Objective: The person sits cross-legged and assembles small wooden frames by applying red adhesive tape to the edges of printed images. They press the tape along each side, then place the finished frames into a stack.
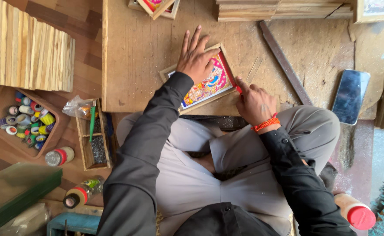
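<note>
A small wooden picture frame (221, 54) with a bright multicoloured print lies tilted on a low wooden board (135, 57) in front of my crossed legs. My left hand (195, 57) presses flat on the print, fingers spread. My right hand (254, 102) is closed at the frame's right edge, pinching a thin red strip (231, 76) that runs along that edge. An orange thread is tied around my right wrist.
A long metal bar (283, 63) and a dark phone (350, 96) lie right of the frame. Stacked wooden frames (30, 52) stand at left, beside a tray of coloured tape rolls (26, 122), a small wooden box (93, 140) and bottles. A red-capped bottle (358, 214) sits lower right.
</note>
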`<act>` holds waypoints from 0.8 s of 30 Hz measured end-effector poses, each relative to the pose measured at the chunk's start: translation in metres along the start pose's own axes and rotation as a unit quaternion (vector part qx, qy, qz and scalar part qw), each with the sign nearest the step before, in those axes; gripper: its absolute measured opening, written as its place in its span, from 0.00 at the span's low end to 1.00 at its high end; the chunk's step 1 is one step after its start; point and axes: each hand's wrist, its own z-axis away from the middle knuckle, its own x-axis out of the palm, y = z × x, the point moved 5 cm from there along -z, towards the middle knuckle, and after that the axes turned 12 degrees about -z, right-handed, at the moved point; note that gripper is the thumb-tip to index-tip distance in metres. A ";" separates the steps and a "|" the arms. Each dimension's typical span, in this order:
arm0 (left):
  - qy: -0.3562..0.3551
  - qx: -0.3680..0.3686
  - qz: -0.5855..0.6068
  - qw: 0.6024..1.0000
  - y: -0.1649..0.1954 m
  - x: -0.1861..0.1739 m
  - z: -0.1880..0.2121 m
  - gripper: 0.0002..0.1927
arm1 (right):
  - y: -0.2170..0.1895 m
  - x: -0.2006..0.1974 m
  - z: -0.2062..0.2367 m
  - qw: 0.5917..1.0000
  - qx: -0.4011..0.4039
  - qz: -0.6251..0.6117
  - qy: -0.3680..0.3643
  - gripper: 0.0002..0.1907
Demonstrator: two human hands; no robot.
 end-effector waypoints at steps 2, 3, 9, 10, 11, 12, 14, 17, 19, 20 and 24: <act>0.009 -0.035 0.023 0.999 0.011 -0.010 -0.001 0.11 | 0.010 0.005 0.001 0.999 -0.019 -0.025 0.019 0.30; 0.022 -0.043 0.042 0.998 0.024 -0.015 -0.006 0.11 | 0.016 0.015 -0.002 1.000 -0.005 0.001 -0.008 0.20; 0.038 0.016 0.015 0.999 0.140 -0.027 -0.066 0.20 | 0.043 0.013 0.010 0.999 -0.024 0.016 0.021 0.12; 0.013 0.011 0.016 1.000 0.154 -0.022 -0.073 0.20 | 0.046 0.010 0.016 0.999 0.007 0.028 0.040 0.11; -0.014 0.000 0.011 1.000 0.162 -0.016 -0.079 0.19 | 0.047 0.009 0.019 0.999 0.014 -0.001 0.048 0.13; -0.020 -0.008 0.014 1.000 0.166 -0.011 -0.083 0.17 | 0.046 0.008 0.020 0.998 0.015 -0.033 0.053 0.15; -0.036 -0.027 0.034 0.998 0.170 -0.001 -0.083 0.14 | 0.047 0.007 0.019 0.998 0.033 -0.012 0.051 0.12; -0.039 -0.050 0.078 0.995 0.170 0.012 -0.084 0.09 | 0.047 0.005 0.019 0.999 0.044 0.001 0.025 0.11; -0.036 -0.061 0.088 0.994 0.169 0.014 -0.085 0.10 | 0.044 0.000 0.020 0.999 0.037 -0.008 0.028 0.12; -0.069 -0.084 0.125 0.986 0.166 0.017 -0.085 0.09 | 0.042 -0.005 0.021 0.998 0.032 -0.020 0.041 0.13; -0.018 -0.105 0.234 0.966 0.150 -0.008 -0.069 0.07 | 0.034 -0.023 0.022 0.997 0.034 -0.059 0.048 0.18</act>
